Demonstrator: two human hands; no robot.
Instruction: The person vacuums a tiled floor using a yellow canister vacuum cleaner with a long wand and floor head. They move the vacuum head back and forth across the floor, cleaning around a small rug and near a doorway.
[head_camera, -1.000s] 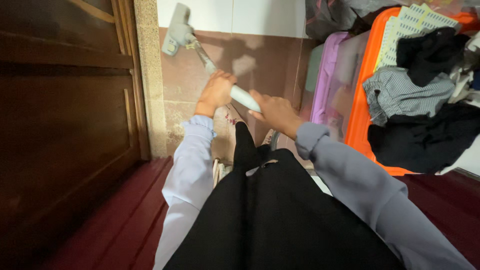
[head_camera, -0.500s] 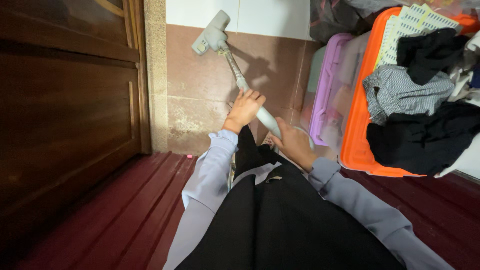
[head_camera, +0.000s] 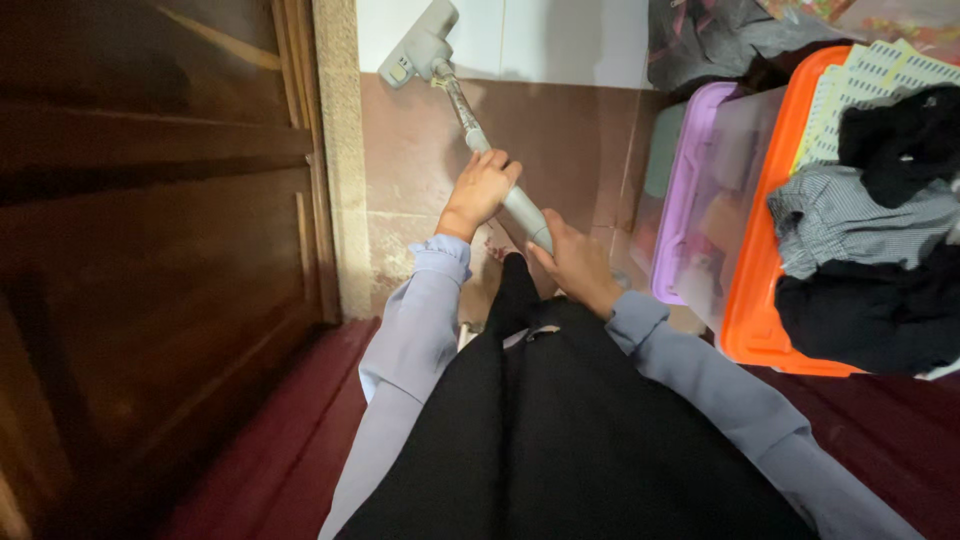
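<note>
While the vacuum wand (head_camera: 505, 190) is out in front like that, both hands are wrapped around it. The left hand (head_camera: 480, 190) is clamped higher up, about where the grey plastic grip meets the shiny metal tube, and the right hand (head_camera: 575, 265) is closed round the lower end of the grip, closer to the body. So it's a proper two-handed hold, nothing loose that I can see. The wand runs from the hands up and away to the floor head (head_camera: 418, 45), which sits right at the line where the reddish floor tile (head_camera: 560, 140) gives way to the pale tile (head_camera: 560, 40), not far from the speckled stone door jamb (head_camera: 345, 150).

My take on doing this bit well: keep the head flat on the tile and not tipped onto one edge, since the wand's at a fairly steep slant and it'd be easy to lift the front lip. Let the forward hand steer and the rear hand push, short strokes. Dust tends to sit along that jamb edge, so work the head in parallel to it.

Watch the sides too. The dark wooden door (head_camera: 150, 250) is close on the left, and on the right there's a clear bin with a purple lid (head_camera: 690, 190) beside an orange tub (head_camera: 760, 250) piled with clothes (head_camera: 870, 260). Not much swing room, so I'd keep the elbows in.
</note>
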